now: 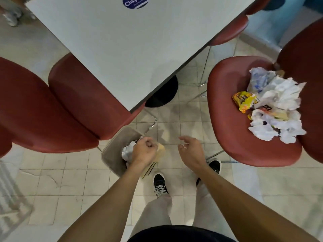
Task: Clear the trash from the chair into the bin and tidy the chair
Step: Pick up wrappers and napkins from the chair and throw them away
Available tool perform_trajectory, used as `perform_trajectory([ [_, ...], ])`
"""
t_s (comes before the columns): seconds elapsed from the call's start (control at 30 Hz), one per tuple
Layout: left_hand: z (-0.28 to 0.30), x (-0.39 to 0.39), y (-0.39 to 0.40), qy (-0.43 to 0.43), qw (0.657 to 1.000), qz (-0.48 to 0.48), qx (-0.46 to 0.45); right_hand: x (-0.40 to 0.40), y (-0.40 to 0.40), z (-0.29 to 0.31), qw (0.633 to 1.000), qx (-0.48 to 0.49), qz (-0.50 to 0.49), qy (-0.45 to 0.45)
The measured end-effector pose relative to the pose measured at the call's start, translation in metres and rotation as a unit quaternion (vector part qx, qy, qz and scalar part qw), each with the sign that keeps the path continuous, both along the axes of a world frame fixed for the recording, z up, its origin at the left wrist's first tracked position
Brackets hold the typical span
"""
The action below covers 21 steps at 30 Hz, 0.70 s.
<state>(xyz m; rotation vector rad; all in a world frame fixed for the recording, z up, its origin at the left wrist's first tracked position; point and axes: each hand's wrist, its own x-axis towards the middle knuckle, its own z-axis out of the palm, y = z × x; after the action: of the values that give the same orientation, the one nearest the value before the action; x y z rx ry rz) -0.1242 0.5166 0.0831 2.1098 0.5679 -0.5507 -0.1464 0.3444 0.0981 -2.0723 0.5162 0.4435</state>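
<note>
A red chair (227, 119) at the right holds a pile of trash: crumpled white napkins (279, 96), a yellow snack wrapper (244, 101) and a clear plastic bag (258, 81). A beige bin (111, 152) stands on the floor by the table corner, with crumpled white paper (126, 151) inside. My left hand (144, 151) is over the bin, fingers closed on a tan paper wrapper (160, 152) that hangs at the bin's right rim. My right hand (189, 149) hovers right of the bin, loosely curled and holding nothing, well short of the chair.
A white table (131, 49) with a blue sticker fills the upper middle, over a black round base (162, 95). Two red chairs (70, 102) stand at the left, one more behind the table at upper right. My feet in black shoes (160, 185) stand on the tiled floor.
</note>
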Motion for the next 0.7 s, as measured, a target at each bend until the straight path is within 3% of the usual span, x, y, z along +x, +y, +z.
perform_trajectory([
  [0.43,-0.019,0.066,-0.232,0.017,0.975,-0.221,-0.005,0.003,-0.230,-0.028,0.981,-0.055,-0.177,0.064],
  [0.7,-0.057,0.087,-0.388,0.020,0.928,-0.373,0.014,-0.002,-0.365,-0.080,0.955,-0.066,-0.268,0.112],
])
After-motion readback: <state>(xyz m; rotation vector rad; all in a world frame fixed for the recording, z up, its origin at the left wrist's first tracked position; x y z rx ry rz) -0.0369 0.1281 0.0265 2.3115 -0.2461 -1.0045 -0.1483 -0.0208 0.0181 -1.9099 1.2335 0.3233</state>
